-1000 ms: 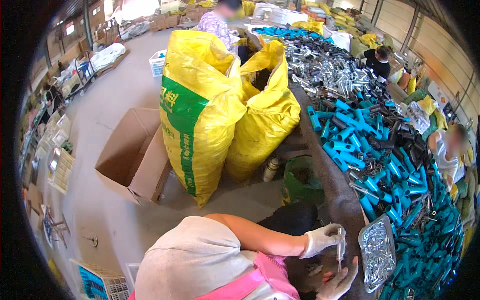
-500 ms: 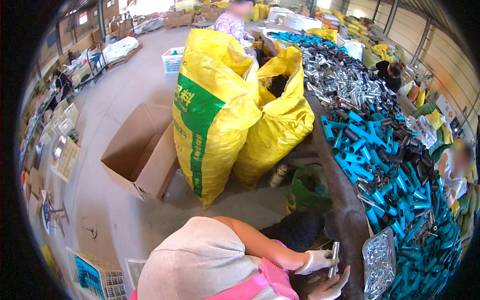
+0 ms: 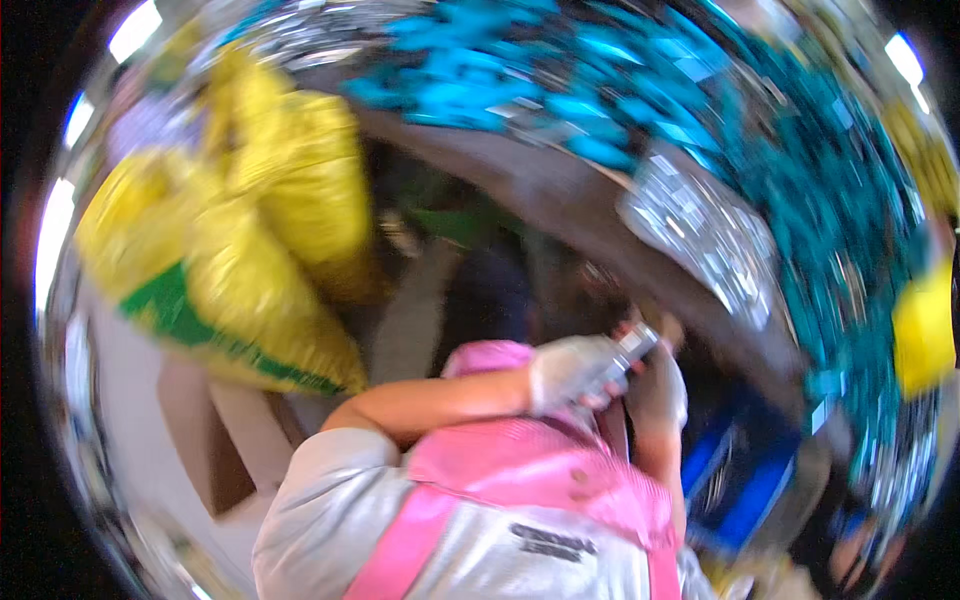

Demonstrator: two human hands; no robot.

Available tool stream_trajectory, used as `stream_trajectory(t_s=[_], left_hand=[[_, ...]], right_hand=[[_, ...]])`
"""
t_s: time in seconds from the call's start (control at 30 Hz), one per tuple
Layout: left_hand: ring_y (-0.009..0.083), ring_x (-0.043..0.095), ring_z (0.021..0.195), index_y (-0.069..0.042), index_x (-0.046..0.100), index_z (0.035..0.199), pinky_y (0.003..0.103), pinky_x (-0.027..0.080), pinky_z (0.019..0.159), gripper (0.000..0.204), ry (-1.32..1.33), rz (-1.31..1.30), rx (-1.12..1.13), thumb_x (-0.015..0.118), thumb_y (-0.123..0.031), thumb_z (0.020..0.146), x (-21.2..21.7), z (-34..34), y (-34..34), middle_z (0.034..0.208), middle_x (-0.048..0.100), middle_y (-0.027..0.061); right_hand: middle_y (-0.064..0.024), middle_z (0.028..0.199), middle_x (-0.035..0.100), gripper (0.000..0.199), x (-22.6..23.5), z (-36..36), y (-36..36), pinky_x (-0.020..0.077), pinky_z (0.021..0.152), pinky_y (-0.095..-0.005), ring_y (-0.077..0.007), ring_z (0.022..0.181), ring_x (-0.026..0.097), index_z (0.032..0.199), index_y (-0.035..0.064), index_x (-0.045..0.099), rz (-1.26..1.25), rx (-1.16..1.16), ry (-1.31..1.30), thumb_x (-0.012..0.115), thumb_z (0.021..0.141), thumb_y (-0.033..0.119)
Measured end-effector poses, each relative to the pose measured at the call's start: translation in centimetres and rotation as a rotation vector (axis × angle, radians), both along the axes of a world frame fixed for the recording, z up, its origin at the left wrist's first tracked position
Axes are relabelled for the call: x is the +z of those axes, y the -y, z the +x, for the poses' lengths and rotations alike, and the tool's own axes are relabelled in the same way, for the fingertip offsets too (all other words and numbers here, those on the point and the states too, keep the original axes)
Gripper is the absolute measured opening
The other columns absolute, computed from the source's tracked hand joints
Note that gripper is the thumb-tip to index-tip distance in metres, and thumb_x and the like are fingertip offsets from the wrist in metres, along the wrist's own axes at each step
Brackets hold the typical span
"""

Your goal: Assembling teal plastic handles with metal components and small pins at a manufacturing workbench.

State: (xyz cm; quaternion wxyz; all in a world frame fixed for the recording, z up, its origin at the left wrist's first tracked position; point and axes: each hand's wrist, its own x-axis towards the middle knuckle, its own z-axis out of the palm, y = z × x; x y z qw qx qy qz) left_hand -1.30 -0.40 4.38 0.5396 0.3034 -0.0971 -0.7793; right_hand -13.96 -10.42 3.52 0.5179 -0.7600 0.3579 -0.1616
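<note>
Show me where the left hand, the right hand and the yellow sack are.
left hand (image 3: 568, 372), head view, back of the glove
right hand (image 3: 660, 385), head view, gloved palm
yellow sack (image 3: 215, 290), head view, its side

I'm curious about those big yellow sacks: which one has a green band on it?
The larger yellow woven sack on the left, nearer the bottom of the picture, has a green band across its lower side. The other yellow sack, above it and nearer the table, looks plain yellow, though the picture is blurred.

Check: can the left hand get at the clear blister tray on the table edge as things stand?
Probably not at once. The left hand is closed on a small silvery piece with the right hand against it; the clear tray lies beyond, nothing between, though blur limits certainty.
</note>
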Motion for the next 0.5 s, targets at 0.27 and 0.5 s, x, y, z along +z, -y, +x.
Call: stream_trajectory(t_s=[0.27, 0.5], left_hand=[[0.0080, 0.038, 0.047, -0.007, 0.050, 0.110, 0.021, 0.030, 0.038, 0.035, 0.154, 0.007, -0.237, 0.038, -0.035, 0.094, 1.3, -2.8, 2.8, 0.068, 0.043, 0.0012], [0.0066, 0.038, 0.047, -0.010, 0.039, 0.125, 0.020, 0.031, 0.040, 0.035, 0.384, 0.044, -0.266, 0.036, -0.028, 0.095, 2.2, -6.5, 4.8, 0.069, 0.044, 0.0013]], right_hand=[[-0.0059, 0.091, 0.056, 0.029, -0.8, -5.7, 0.1, 0.0432, 0.077, -0.0273, -0.0135, 0.081, 0.051, 0.107, -0.0014, 0.054, 1.025, -0.194, 0.767, 0.051, 0.092, 0.023], [-0.0046, 0.096, 0.058, 0.025, -0.7, -9.5, 1.3, 0.0401, 0.086, -0.0321, -0.0174, 0.087, 0.054, 0.105, 0.0024, 0.056, 0.891, -0.445, 0.821, 0.056, 0.090, 0.023]])
